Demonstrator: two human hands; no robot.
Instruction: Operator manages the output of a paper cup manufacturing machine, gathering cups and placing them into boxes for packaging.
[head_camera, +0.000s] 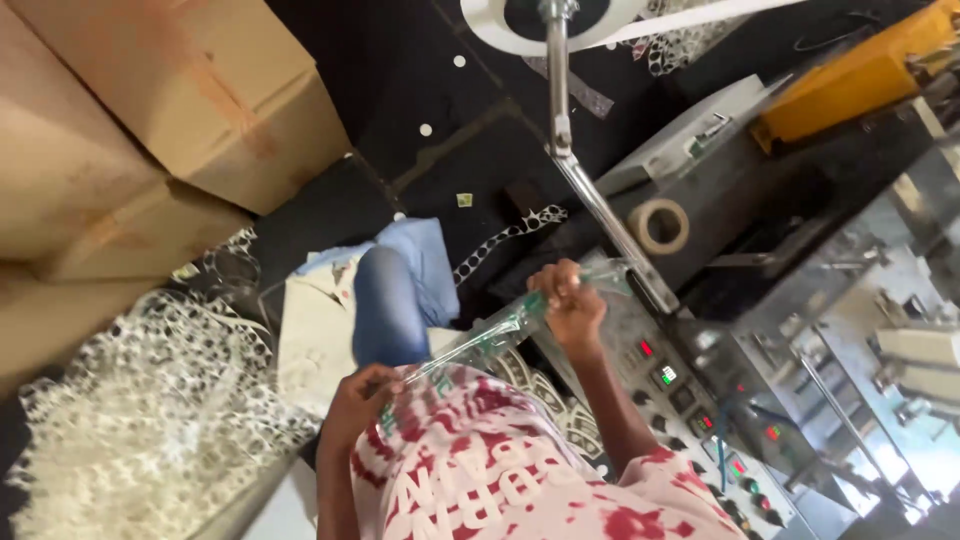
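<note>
Nearest the camera is a pink shirt with red splashes (500, 470), and just beyond it two bare hands stretch one clear plastic sleeve with green print (490, 335) between them. My left hand (362, 398) pinches the lower end against the shirt, fingers closed on the film; my right hand (567, 300) grips the upper end, fist tight, raised above the grey control panel with small red and green lights (690, 385). A knee in blue denim (385, 305) rests on a pale cloth beside them. To the left lies one heap of white punched plastic scrap (140, 420) (full of round holes), crowding the dark floor (420, 90); only a narrow strip stays free. One slanted steel rod (600, 200) crosses just past the right hand. Farther off sit one roll of tan tape (662, 226), two brown cardboard boxes (180, 100) stacked at the left, and an orange machine housing (860, 75).
</note>
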